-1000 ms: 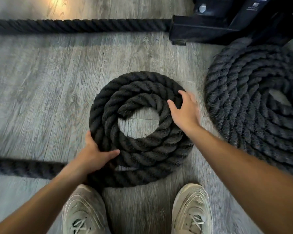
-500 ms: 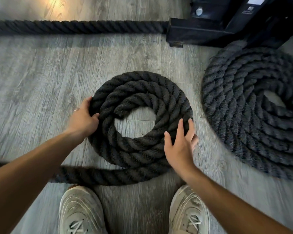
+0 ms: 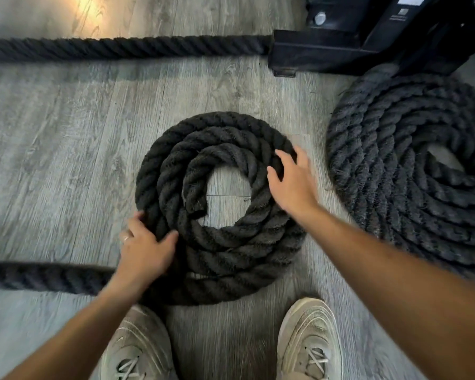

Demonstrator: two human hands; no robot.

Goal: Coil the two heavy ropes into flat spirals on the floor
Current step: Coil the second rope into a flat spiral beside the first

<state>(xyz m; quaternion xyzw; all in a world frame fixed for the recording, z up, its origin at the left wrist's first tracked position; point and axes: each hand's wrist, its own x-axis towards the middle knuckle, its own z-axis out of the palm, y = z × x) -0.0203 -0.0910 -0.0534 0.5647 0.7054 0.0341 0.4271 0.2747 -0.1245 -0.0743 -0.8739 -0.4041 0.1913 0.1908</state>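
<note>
A thick black rope lies in a flat spiral [image 3: 225, 133] of about three turns on the grey wood floor, in front of my feet. Its cut inner end [image 3: 194, 207] sits at the left of the open centre. The loose tail [image 3: 39, 277] runs off to the left from the spiral's lower edge. My left hand [image 3: 146, 250] grips the outer turn at the lower left, thumb over the rope. My right hand [image 3: 292, 182] lies flat on the spiral's right side with fingers spread. A second, larger rope spiral [image 3: 395, 160] lies at the right.
A straight stretch of rope [image 3: 121, 48] crosses the floor at the top and ends at a black metal equipment base [image 3: 340, 50]. My two pale sneakers [image 3: 137, 349] [image 3: 310, 341] stand just below the near spiral.
The left hand slid from the spiral's left side to its lower left. The right hand went from the lower right up to the right side. The spiral has turned and its tail lies further left.
</note>
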